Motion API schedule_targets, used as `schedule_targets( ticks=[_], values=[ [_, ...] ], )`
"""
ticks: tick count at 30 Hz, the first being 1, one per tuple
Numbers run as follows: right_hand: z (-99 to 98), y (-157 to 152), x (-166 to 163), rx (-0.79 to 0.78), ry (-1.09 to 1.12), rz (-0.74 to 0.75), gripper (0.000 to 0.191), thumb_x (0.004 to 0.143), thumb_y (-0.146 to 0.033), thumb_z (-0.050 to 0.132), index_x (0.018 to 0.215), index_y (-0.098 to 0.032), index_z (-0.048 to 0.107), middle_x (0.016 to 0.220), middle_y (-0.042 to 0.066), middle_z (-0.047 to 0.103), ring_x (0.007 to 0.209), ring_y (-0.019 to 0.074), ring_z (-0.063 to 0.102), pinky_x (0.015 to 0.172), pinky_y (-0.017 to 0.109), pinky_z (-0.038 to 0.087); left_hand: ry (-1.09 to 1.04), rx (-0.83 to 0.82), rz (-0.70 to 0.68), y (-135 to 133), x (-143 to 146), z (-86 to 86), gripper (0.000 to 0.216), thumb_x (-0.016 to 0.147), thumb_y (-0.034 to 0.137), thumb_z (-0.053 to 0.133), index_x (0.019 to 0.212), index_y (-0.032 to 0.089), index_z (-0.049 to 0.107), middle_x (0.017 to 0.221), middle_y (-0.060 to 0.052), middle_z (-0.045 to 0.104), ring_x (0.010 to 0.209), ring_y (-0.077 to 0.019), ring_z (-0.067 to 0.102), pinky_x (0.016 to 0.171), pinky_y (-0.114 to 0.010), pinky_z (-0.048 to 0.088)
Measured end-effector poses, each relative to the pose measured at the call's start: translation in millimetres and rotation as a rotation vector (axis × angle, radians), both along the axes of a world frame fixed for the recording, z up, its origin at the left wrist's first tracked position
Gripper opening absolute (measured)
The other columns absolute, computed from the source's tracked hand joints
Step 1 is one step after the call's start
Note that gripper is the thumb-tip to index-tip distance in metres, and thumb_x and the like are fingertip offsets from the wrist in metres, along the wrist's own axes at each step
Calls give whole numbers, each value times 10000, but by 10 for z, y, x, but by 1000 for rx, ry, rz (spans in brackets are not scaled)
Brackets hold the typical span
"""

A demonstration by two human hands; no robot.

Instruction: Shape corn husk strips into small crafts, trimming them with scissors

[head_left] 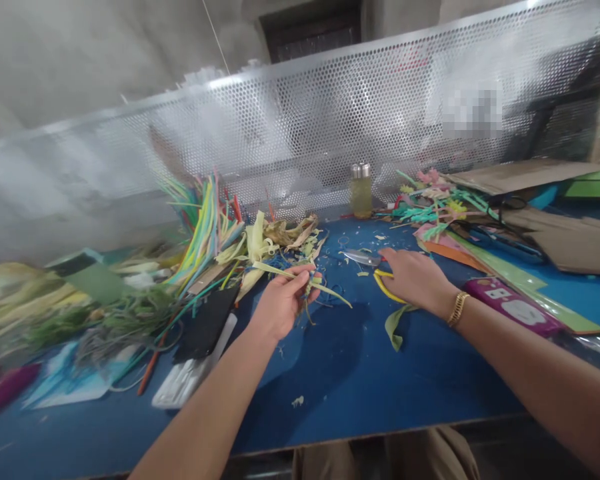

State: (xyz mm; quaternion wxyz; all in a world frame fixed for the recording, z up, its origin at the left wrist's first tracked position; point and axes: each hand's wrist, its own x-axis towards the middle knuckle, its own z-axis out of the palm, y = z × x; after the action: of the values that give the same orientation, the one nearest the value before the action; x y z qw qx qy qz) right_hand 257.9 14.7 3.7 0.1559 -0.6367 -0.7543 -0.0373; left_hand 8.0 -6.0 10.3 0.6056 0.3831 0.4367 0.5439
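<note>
My left hand (293, 300) is closed in a pinch around a small piece woven from pale green husk strips (334, 293). Loose strip ends stick out on both sides of the fingers, and blue bits show near the fingertips. To the right, my right hand (413, 277), with a gold bracelet at the wrist, is closed over a pair of scissors (363, 259). Their blades point left, low over the blue table, and a yellow handle loop shows below the fingers. Part of the scissors is hidden by the hand. A green husk strip (394, 330) lies just below it.
Dried husks (260, 240) and a bunch of coloured strips (205, 233) lie beyond my left hand. A jar (361, 193) stands by the perforated metal screen (320, 127). Braided pieces (440, 207), cardboard (570, 240) and a purple packet (513, 307) lie at right; a black phone-like object (207, 323) lies left.
</note>
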Motion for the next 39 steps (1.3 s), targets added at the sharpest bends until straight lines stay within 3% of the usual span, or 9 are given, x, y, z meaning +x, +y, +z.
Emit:
schedule_targets(
  ticks=[3, 7, 9, 14, 21, 27, 31, 35, 39],
  values=[
    [20, 36, -34, 26, 392, 67, 473, 754, -395, 632, 1169, -177, 573, 908, 96, 676, 828, 244, 630, 711, 335, 457, -16, 29, -7, -8, 0, 3, 177, 742, 134, 688, 919, 138, 681, 837, -56, 666, 725, -118, 619, 698, -269, 557],
    [12, 2, -238, -141, 1019, 313, 535, 690, -447, 709, 1132, -201, 534, 799, 27, 655, 648, 152, 590, 590, 283, 462, -8, 93, -32, -22, 19, -24, 328, 676, 127, 755, 992, 165, 676, 713, 12, 601, 683, -100, 601, 762, -299, 553],
    [-7, -58, -374, -183, 1178, 408, 554, 652, -419, 750, 1110, -207, 522, 795, 16, 649, 659, 141, 593, 609, 281, 474, -1, 106, -38, -33, 48, -46, 406, 653, 144, 779, 1039, 182, 658, 728, 14, 609, 711, -114, 618, 778, -314, 547],
    [-69, -172, -586, -148, 1206, 532, 471, 641, -306, 772, 1044, -201, 554, 782, 2, 630, 708, 132, 589, 672, 284, 475, 18, 98, -38, -64, 149, -100, 458, 618, 177, 807, 1047, 189, 648, 777, -4, 647, 718, -132, 637, 759, -307, 530],
    [-121, -147, -590, -206, 1272, 529, 398, 661, -233, 739, 1008, -200, 545, 708, -35, 586, 606, 94, 529, 587, 251, 439, 57, 142, -39, -126, 264, -131, 347, 638, 220, 784, 969, 179, 687, 849, -33, 666, 757, -136, 616, 738, -286, 494],
    [-47, -181, -528, -304, 1354, 539, 414, 661, -230, 746, 1017, -208, 535, 709, -41, 577, 567, 73, 488, 528, 220, 401, 94, 331, 272, 15, 15, -2, 308, 664, 319, 753, 926, 169, 692, 856, -38, 660, 789, -152, 601, 741, -287, 463],
    [4, -191, -470, -400, 1397, 552, 426, 660, -231, 752, 1021, -208, 527, 694, -50, 569, 525, 54, 449, 481, 196, 368, 361, 705, 675, -31, -204, 154, 299, 821, 460, 576, 955, 212, 676, 1017, -62, 647, 1034, -218, 568, 904, -358, 425],
    [25, -196, -445, -443, 1429, 547, 440, 645, -232, 770, 1012, -205, 529, 683, -57, 562, 509, 45, 437, 460, 184, 358, 681, 963, 678, -244, -142, 221, 432, 731, 428, 705, 1119, 255, 622, 1239, -58, 560, 1264, -263, 409, 1051, -400, 307],
    [90, -230, -450, -446, 1538, 470, 440, 633, -274, 786, 991, -211, 538, 675, -64, 549, 499, 45, 450, 449, 185, 363, 493, 901, 673, -230, -7, 113, 538, 786, 499, 620, 1257, 264, 507, 1328, -65, 483, 1254, -245, 422, 1032, -396, 333]
  ],
)
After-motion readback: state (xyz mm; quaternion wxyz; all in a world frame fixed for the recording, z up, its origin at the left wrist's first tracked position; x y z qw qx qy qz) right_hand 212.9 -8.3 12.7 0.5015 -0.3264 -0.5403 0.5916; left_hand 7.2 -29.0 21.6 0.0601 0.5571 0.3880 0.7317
